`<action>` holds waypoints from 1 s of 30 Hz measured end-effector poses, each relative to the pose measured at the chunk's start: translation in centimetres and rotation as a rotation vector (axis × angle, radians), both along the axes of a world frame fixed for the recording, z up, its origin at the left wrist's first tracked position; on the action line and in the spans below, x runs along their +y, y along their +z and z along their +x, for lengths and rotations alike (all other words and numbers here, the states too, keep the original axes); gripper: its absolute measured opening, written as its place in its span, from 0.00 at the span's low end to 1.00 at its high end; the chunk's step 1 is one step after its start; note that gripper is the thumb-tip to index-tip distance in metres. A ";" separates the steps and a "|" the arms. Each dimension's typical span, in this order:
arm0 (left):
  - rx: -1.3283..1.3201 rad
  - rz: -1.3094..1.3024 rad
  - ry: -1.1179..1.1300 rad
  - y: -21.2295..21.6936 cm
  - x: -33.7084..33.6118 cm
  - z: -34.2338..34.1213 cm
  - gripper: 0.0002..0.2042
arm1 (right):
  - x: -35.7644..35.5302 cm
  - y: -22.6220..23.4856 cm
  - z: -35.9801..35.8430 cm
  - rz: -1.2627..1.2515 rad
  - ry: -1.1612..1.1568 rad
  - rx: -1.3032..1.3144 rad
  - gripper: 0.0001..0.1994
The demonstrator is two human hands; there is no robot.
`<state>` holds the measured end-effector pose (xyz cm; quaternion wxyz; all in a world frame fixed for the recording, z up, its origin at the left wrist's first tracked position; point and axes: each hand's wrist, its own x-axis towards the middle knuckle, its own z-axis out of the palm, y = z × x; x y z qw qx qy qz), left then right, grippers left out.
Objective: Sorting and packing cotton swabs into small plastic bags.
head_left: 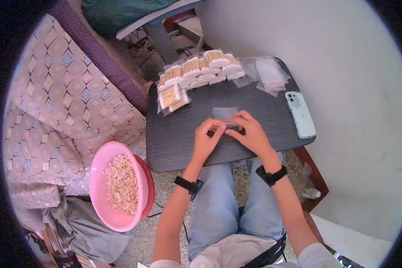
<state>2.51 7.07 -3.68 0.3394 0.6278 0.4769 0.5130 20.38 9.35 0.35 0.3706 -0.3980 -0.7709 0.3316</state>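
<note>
Over the middle of a dark wood-grain table (183, 138), both my hands pinch the near edge of a small clear plastic bag (224, 112). My left hand (208, 136) has its thumb and fingertips closed on the left part of that edge. On the right part, my right hand (251, 134) does the same with bent fingers. The bag looks flat, and its far end points away from me. Beyond it, filled bags of cotton swabs (196, 69) are stacked in rows at the table's back, with a few more bags (173, 98) at the left end.
Flat clear bags (271, 76) lie at the back right corner, and a pale smartphone (300, 115) rests along the right edge. Left of the table stands a pink basin (98, 192) of loose cotton swabs (123, 185). Patterned fabric (67, 89) covers the seat beside it; a wall (344, 89) rises at right.
</note>
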 end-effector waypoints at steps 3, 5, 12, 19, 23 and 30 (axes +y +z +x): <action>-0.075 0.015 0.022 0.1 0.0 0.2 0.04 | 0.2 -0.5 -0.2 0.045 0.041 0.068 0.10; -0.128 -0.021 -0.010 0.3 0.0 0.3 0.05 | 0.4 -1.3 -0.3 0.107 0.073 0.119 0.10; -0.200 0.027 0.035 0.4 -0.1 0.7 0.06 | 0.6 -1.5 -0.1 0.286 -0.030 -0.017 0.08; -0.105 0.008 0.011 0.3 -0.1 0.5 0.06 | 0.3 -1.5 -0.6 0.123 -0.049 0.092 0.07; -0.047 0.142 0.044 0.6 -0.1 0.3 0.07 | 0.0 -1.1 -0.8 0.150 0.018 0.162 0.08; 0.051 0.186 0.041 0.9 -0.3 0.5 0.10 | 0.3 -1.4 -1.5 0.113 -0.080 0.209 0.08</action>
